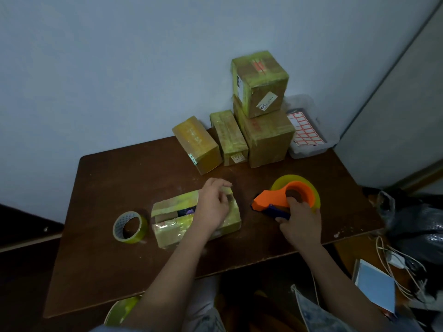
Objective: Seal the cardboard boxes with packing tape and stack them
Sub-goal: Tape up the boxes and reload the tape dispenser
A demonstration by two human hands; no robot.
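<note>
A small cardboard box (175, 219) wrapped in yellowish tape lies on the brown table (119, 178), its top flaps partly apart with a dark gap showing. My left hand (213, 204) rests on the box's right end, fingers curled over the far edge. My right hand (300, 221) grips the orange tape dispenser (275, 196), which carries a yellow tape roll (297, 179), just right of the box. At the back, a taped box (260, 83) is stacked on a larger box (266, 140). Two more taped boxes (196, 144) (229, 137) lie beside that stack.
A loose tape roll (130, 226) stands left of the box. Another roll (119, 310) shows below the table's front edge. A clear plastic tub with red-bordered label sheets (309, 137) sits at the back right. Bags, cables and a blue notebook (376, 283) lie right of the table.
</note>
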